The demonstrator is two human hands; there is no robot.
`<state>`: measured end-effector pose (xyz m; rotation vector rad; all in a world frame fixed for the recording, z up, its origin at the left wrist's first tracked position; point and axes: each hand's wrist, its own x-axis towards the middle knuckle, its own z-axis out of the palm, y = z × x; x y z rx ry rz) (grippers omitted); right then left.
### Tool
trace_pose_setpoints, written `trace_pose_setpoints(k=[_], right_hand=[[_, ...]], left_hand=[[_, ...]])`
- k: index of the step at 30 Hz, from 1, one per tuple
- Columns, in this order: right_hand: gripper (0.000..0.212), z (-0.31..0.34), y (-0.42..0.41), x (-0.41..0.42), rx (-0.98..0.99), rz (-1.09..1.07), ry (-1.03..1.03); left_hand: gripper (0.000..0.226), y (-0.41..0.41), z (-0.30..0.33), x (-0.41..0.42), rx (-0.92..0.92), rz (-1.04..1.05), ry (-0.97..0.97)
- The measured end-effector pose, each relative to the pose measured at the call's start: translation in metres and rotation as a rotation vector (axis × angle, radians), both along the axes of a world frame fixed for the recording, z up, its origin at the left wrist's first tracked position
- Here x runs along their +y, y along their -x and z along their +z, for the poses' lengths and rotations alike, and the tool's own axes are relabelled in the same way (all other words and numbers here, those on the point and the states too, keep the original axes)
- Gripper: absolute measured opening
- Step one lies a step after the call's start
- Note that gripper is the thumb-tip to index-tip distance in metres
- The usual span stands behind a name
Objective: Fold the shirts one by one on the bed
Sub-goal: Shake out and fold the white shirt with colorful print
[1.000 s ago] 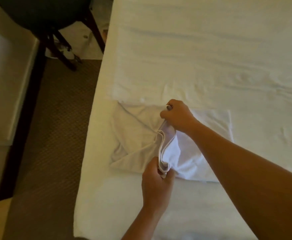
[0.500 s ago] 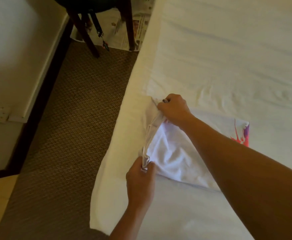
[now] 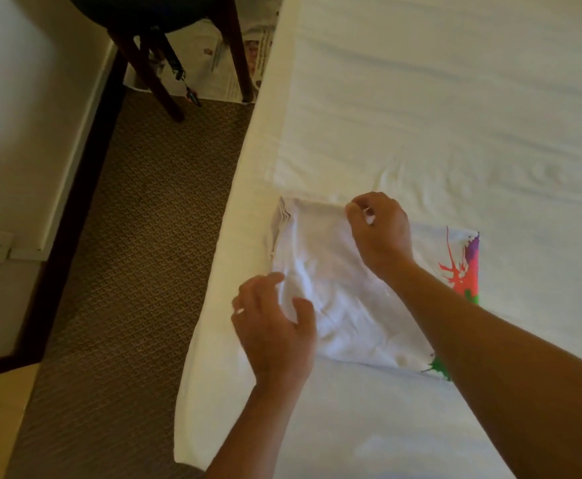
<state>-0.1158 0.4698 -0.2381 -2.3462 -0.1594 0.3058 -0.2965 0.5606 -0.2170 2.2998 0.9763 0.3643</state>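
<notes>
left hand hovers loose-fingered at the near corner of the white shirt, gripping nothing. the shirt lies folded small at the bed's left edge. right hand pinches the far hem. looks like the final fold; next, flatten and square it.

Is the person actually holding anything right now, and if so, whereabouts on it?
Yes. The right hand pinches the white shirt at its far folded edge. The left hand lies spread at the shirt's near left side, gripping nothing.
</notes>
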Motion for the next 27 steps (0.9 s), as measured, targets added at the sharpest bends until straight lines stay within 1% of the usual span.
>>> trace_pose_setpoints(k=[2,4,6,8,10,13,15,17,19,20,22,25,27], right_hand=[[0.028,-0.011,0.008,-0.032,-0.203,0.046,0.108],[0.041,-0.021,0.017,-0.064,-0.260,0.144,0.236],[0.054,-0.029,0.024,-0.096,-0.204,0.249,0.413],[0.066,-0.039,0.028,-0.124,-0.108,0.338,0.589],[0.071,-0.050,0.025,-0.142,-0.025,0.355,0.665],[0.072,-0.055,0.023,-0.141,-0.011,0.366,0.682],[0.073,-0.050,0.027,-0.141,-0.015,0.340,0.667],[0.070,-0.043,0.036,-0.138,-0.061,0.281,0.616],[0.066,-0.039,0.055,-0.140,-0.144,0.250,0.555],[0.065,-0.041,0.066,-0.140,-0.186,0.265,0.536],[0.068,-0.046,0.089,-0.147,-0.200,0.348,0.550],[0.071,-0.053,0.099,-0.166,-0.164,0.402,0.604],[0.070,-0.054,0.095,-0.173,-0.192,0.417,0.589]], left_hand=[[0.047,-0.033,-0.006,-0.009,0.088,-0.258,-0.099],[0.055,-0.060,-0.024,-0.013,0.187,-0.477,-0.236],[0.061,-0.073,-0.048,-0.010,0.262,-0.606,-0.361],[0.067,-0.071,-0.068,0.006,0.325,-0.663,-0.460],[0.070,-0.064,-0.082,0.025,0.331,-0.700,-0.536],[0.072,-0.055,-0.084,0.041,0.333,-0.692,-0.579],[0.072,-0.057,-0.078,0.034,0.366,-0.670,-0.562],[0.072,-0.059,-0.067,0.023,0.413,-0.610,-0.525],[0.073,-0.054,-0.059,0.005,0.404,-0.646,-0.507],[0.073,-0.047,-0.059,-0.002,0.397,-0.696,-0.509],[0.075,-0.028,-0.062,-0.009,0.408,-0.776,-0.519],[0.076,-0.011,-0.068,0.009,0.432,-0.775,-0.548],[0.078,-0.007,-0.066,0.023,0.470,-0.758,-0.555]])
